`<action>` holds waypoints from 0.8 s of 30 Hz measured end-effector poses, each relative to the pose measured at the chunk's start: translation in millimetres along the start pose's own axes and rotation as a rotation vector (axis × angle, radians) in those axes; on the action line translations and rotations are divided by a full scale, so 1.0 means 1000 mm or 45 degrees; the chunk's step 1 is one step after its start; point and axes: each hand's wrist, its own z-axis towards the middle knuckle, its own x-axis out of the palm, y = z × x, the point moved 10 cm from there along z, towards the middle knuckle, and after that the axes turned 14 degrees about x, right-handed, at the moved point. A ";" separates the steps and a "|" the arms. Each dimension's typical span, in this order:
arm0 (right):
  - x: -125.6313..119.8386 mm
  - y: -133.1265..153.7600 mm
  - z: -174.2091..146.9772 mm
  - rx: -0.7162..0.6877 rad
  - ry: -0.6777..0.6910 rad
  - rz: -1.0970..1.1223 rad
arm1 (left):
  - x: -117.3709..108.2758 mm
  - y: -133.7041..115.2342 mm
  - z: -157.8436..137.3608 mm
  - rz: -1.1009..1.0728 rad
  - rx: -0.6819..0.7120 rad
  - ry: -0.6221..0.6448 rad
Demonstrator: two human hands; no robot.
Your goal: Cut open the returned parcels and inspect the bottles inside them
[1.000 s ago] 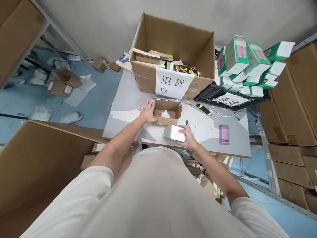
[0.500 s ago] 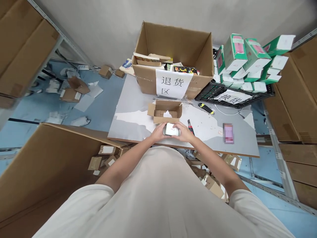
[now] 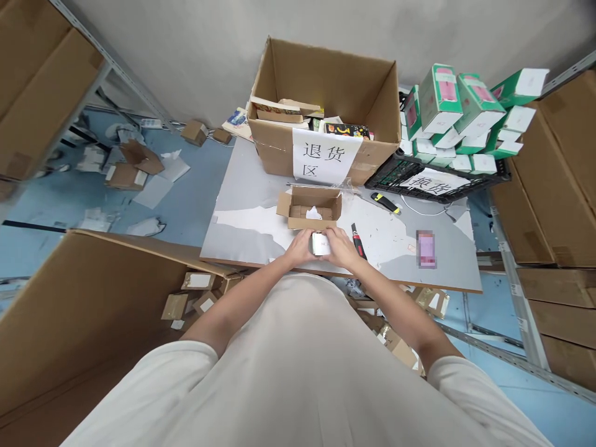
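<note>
A small white box (image 3: 321, 244) with a greenish left side is held between my two hands, above the table's near edge. My left hand (image 3: 299, 248) grips its left side, and my right hand (image 3: 341, 247) closes on its right side. Just beyond my fingers stands an open small cardboard box (image 3: 313, 222) with its left flap folded out and crumpled white paper (image 3: 313, 213) inside. A red and black utility knife (image 3: 358, 241) lies right beside my right hand. Farther back rests a yellow and black utility knife (image 3: 385, 203).
Behind stands a large open carton (image 3: 272, 149) holding books, with a paper sign on its front. To its right, a black crate (image 3: 384, 180) is piled with green and white boxes (image 3: 442, 99). A pink blurred item (image 3: 426, 249) lies on the table (image 3: 251, 239). A big carton (image 3: 93, 298) stands at left.
The white box has tipped or turned slightly between my hands, so its greenish left side shows now. My right hand has shifted a little left. The whole view has moved slightly.
</note>
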 end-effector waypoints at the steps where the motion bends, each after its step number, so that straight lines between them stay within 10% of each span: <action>1: 0.000 -0.001 0.001 0.026 0.009 -0.009 | 0.001 0.000 0.000 -0.003 0.002 0.005; 6: -0.015 0.000 -0.034 -0.150 -0.234 0.028 | 0.001 0.000 -0.001 -0.016 -0.010 -0.025; 11: 0.003 0.001 -0.085 -0.443 -0.107 0.296 | -0.001 -0.005 -0.003 0.008 0.086 0.033; 15: -0.006 -0.013 -0.060 -0.219 -0.135 0.289 | -0.005 -0.022 -0.007 0.147 0.275 0.143; 24: -0.020 0.000 -0.024 -0.459 0.018 0.124 | -0.017 -0.059 0.015 0.416 0.585 0.304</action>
